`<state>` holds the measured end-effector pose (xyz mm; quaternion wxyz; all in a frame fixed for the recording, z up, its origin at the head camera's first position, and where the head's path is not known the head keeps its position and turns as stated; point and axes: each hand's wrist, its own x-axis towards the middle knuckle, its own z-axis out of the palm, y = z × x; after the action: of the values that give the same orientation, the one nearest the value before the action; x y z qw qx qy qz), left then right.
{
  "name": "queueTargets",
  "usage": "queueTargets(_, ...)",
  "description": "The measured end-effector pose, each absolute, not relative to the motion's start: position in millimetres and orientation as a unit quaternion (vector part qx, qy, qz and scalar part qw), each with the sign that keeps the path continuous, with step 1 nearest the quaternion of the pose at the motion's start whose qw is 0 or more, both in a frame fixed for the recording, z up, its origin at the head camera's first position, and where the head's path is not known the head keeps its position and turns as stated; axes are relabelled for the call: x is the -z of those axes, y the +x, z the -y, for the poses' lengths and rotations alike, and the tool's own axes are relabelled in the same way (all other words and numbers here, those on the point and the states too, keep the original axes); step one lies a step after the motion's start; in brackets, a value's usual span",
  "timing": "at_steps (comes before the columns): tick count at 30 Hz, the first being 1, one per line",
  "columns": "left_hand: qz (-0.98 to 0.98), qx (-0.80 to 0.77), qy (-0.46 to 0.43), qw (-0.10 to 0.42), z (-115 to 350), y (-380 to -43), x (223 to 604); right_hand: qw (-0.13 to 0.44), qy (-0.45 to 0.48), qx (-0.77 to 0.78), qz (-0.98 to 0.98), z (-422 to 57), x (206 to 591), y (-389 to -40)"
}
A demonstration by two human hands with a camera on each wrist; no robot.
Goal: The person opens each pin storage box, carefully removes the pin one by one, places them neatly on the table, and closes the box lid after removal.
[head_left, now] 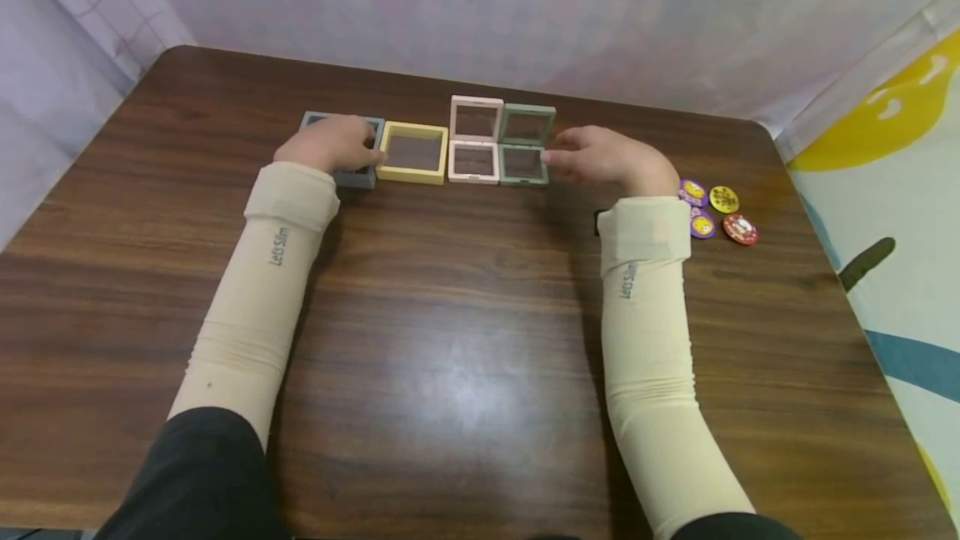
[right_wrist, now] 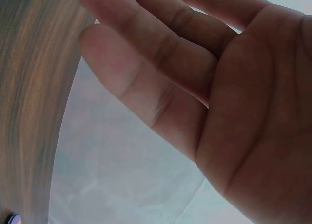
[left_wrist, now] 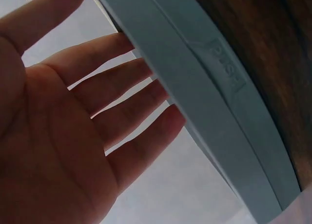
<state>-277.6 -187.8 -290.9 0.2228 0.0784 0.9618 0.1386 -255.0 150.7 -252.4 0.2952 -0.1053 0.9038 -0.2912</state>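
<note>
Four square frame-like cases stand in a row toward the back of the table. Over the blue-grey case [head_left: 362, 180] at the left end is my left hand [head_left: 330, 144], which hides much of it. In the left wrist view, the loosely straight fingers [left_wrist: 117, 73] reach to the top edge of this case [left_wrist: 195, 107], whose front side is marked PUSH. Beside it lies a yellow case [head_left: 412, 176]. A pink case [head_left: 474, 179] and a green case [head_left: 523, 179] have their lids raised. My right hand [head_left: 611, 158] has relaxed fingers, with fingertips right at the green case's right side.
To the right, partly behind the right wrist, lie several round badges: purple ones [head_left: 693, 192], a yellow one [head_left: 724, 199] and a red one [head_left: 740, 229]. A pale curtain [head_left: 487, 15] hangs behind the brown wooden table [head_left: 450, 315].
</note>
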Motion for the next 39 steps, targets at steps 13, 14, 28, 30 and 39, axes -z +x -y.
queueTargets(13,-0.980,-0.131,0.138,0.051,167,-278,285,0.297,-0.101,0.285,-0.906,-148,251,-256)
queueTargets(14,-0.981,-0.124,0.145,0.036,163,-277,285,0.296,-0.103,0.280,-0.907,-147,251,-256)
queueTargets(28,-0.968,-0.018,0.239,0.070,133,-321,271,0.269,-0.148,0.255,-0.917,-128,254,-267)
queueTargets(30,-0.963,-0.045,0.246,0.097,126,-328,272,0.268,-0.132,0.254,-0.920,-132,255,-265)
queueTargets(39,-0.962,-0.078,0.247,0.086,107,-338,270,0.267,-0.132,0.254,-0.920,-133,257,-259)
